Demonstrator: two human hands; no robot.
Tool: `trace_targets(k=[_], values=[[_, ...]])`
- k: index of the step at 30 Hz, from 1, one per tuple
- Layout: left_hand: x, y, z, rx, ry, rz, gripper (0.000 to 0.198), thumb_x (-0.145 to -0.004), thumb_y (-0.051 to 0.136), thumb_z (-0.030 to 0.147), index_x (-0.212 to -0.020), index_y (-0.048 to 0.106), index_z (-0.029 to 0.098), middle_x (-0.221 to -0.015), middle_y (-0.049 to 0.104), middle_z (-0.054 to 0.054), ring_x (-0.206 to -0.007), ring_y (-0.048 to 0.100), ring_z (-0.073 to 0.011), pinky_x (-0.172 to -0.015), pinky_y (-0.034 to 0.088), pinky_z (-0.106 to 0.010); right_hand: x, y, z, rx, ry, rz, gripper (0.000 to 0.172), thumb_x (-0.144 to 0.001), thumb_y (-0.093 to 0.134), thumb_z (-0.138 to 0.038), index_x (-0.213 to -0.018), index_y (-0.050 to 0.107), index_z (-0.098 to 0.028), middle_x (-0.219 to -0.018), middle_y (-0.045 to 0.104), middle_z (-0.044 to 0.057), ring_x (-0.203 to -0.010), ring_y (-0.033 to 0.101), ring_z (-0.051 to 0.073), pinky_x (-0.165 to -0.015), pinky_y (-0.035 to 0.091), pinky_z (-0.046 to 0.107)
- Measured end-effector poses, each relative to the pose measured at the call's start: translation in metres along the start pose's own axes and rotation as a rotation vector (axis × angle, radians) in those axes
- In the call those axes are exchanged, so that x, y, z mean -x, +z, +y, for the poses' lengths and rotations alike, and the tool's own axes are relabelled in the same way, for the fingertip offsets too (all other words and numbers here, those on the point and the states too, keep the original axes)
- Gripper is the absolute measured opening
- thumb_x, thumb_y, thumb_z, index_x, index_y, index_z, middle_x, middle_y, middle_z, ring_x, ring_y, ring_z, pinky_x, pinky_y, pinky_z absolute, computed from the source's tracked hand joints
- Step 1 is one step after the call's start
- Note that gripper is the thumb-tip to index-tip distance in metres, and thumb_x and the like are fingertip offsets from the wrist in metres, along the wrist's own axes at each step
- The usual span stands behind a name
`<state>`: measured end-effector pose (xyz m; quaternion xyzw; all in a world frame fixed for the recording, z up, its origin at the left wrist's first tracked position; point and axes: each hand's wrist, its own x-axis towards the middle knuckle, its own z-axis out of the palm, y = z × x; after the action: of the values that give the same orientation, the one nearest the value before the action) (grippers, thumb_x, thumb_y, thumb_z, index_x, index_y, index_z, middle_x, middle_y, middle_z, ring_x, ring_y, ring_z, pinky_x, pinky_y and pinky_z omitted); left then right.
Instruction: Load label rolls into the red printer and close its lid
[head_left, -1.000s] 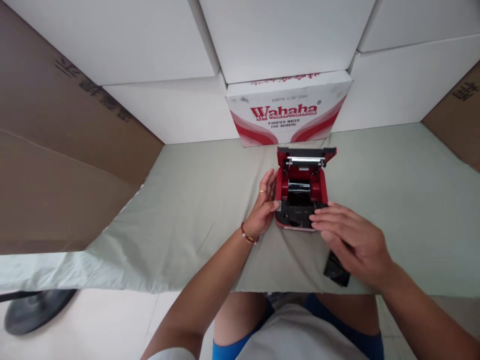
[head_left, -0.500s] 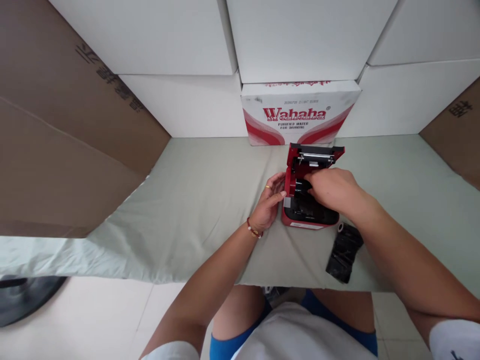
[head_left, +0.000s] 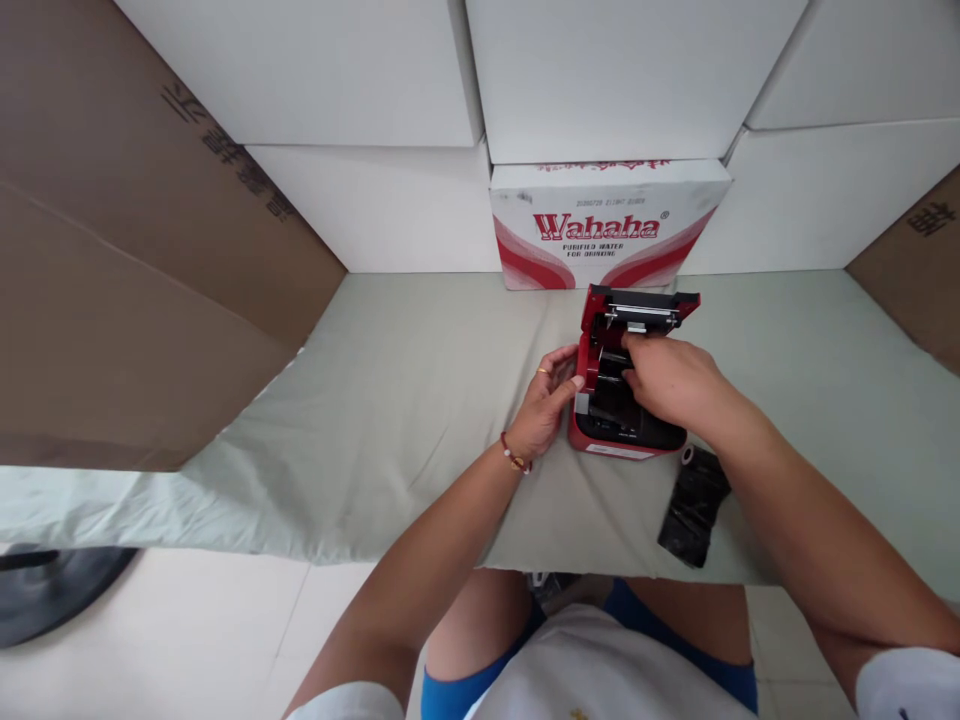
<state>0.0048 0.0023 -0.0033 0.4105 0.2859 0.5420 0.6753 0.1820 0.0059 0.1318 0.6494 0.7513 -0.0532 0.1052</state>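
A red and black label printer (head_left: 630, 437) stands on the cloth-covered table with its lid (head_left: 643, 304) raised. My left hand (head_left: 547, 400) grips its left side, thumb on the upper edge and fingers along the wall. Into the open compartment reaches my right hand (head_left: 671, 375), its thumb and index finger closed on the right end of a glossy black ribbon roll (head_left: 613, 366). That hand hides the printer's right side and part of the roll. Beside the printer's front right corner lies a crumpled black ribbon (head_left: 690, 515) with a pale round core end, under my right forearm.
Behind the printer stands a white and red Wahaha water carton (head_left: 609, 235), against stacked white boxes (head_left: 367, 210). Brown cardboard (head_left: 150, 280) rises at the left, more at the right edge. The pale green cloth (head_left: 405, 400) hangs over the table's front edge.
The view has shifted slightly. Inside the printer, the glossy roll has turned or moved a little under my right fingers. My left hand stays on the printer's side.
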Motion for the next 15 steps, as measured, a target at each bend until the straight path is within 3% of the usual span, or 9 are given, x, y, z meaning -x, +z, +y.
trace_targets(k=[4, 9, 12, 15], values=[[0.0, 0.0, 0.0, 0.006, -0.012, 0.002, 0.064, -0.085, 0.093, 0.054, -0.136, 0.065, 0.027, -0.16, 0.064, -0.01, -0.159, 0.051, -0.0319, -0.134, 0.037, -0.052, 0.008, 0.009, 0.008, -0.099, -0.004, 0.063, 0.041, -0.106, 0.053, -0.028, -0.145, 0.065, -0.019, -0.137, 0.074, 0.02, -0.116, 0.076, 0.037, -0.088, 0.059, 0.044], [0.001, 0.001, 0.002, -0.016, -0.014, -0.003, 0.06, -0.087, 0.09, 0.052, -0.134, 0.065, 0.027, -0.16, 0.063, -0.01, -0.16, 0.05, -0.0315, -0.135, 0.036, -0.051, 0.019, 0.018, 0.013, -0.462, -0.021, 0.238, 0.039, -0.106, 0.058, -0.035, -0.138, 0.073, -0.02, -0.129, 0.078, 0.015, -0.113, 0.075, 0.031, -0.1, 0.058, 0.044], [0.001, 0.002, 0.003, -0.021, -0.015, 0.003, 0.06, -0.086, 0.09, 0.052, -0.134, 0.065, 0.026, -0.16, 0.063, -0.011, -0.158, 0.052, -0.0311, -0.134, 0.038, -0.051, 0.039, 0.016, 0.02, -0.779, -0.067, 0.257, 0.039, -0.108, 0.056, -0.046, -0.13, 0.078, -0.023, -0.111, 0.083, 0.008, -0.095, 0.076, 0.025, -0.088, 0.06, 0.039], [0.001, 0.002, 0.003, 0.003, -0.041, 0.014, 0.061, -0.085, 0.092, 0.052, -0.134, 0.065, 0.026, -0.159, 0.064, -0.011, -0.154, 0.055, -0.0306, -0.132, 0.04, -0.051, 0.067, 0.02, 0.05, -1.025, -0.046, 0.275, 0.047, -0.106, 0.059, -0.064, -0.126, 0.082, -0.028, -0.097, 0.083, 0.005, -0.076, 0.073, 0.021, -0.067, 0.058, 0.034]])
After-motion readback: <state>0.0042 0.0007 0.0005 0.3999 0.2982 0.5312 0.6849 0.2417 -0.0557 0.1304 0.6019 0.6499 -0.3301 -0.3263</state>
